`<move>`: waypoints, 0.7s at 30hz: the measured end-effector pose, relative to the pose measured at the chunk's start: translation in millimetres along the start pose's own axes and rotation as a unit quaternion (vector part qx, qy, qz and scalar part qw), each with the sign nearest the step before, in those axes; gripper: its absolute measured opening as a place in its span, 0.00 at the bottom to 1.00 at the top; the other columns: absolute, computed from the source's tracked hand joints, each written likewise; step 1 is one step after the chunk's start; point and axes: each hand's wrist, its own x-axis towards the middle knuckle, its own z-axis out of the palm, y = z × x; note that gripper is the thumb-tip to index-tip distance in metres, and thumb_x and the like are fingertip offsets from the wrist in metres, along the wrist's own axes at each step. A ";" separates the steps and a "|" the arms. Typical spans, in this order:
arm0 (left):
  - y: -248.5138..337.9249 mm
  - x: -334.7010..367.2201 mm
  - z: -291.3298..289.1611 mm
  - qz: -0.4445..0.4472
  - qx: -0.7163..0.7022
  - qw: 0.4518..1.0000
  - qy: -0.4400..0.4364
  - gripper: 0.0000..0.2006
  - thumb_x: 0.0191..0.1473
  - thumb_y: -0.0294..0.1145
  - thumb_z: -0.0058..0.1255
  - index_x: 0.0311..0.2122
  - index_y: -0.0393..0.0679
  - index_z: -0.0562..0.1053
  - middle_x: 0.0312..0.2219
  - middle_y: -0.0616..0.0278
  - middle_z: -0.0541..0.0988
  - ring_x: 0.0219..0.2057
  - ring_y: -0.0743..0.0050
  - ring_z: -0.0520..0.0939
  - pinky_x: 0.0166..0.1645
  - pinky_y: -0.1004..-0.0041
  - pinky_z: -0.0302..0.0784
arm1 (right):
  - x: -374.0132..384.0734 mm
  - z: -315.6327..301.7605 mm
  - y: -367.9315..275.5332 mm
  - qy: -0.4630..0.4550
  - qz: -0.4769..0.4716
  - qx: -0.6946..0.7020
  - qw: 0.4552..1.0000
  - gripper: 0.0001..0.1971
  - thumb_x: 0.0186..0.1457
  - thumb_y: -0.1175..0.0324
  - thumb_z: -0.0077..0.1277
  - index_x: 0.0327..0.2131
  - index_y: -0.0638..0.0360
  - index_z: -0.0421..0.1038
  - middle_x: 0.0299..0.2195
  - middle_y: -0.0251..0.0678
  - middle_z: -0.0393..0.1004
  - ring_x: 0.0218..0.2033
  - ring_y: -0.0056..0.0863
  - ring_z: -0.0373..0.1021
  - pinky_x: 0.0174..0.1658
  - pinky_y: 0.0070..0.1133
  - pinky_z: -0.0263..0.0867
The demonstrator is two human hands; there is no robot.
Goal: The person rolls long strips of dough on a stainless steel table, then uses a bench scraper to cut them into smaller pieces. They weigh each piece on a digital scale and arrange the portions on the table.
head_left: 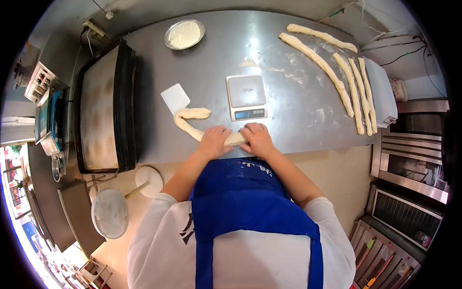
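A pale dough rope lies on the steel table near its front edge. It bends back on itself at the left, and its other end runs toward me under my hands. My left hand is closed over the rope, fingers curled on it. At the rope's right end my right hand grips the dough, its fingertips partly hidden. A short stretch of dough shows between the two hands. Touching the bend is a white plastic scraper. Just beyond my hands stands a digital kitchen scale with nothing on its plate.
Several long dough strips lie at the right of the steel table. A round metal bowl of flour stands at the far left. Stacked dark baking trays border the left side. A white fan stands on the floor at lower left.
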 end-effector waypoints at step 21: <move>-99.0 13.0 -28.2 -0.258 0.180 0.946 0.082 0.25 0.46 0.38 0.64 0.50 0.46 0.73 0.45 0.54 0.78 0.52 0.54 0.75 0.57 0.53 0.68 | 6.3 -23.9 63.5 -0.069 -0.092 0.063 0.991 0.16 0.49 0.63 0.61 0.41 0.56 0.72 0.41 0.37 0.72 0.42 0.38 0.73 0.44 0.31 0.71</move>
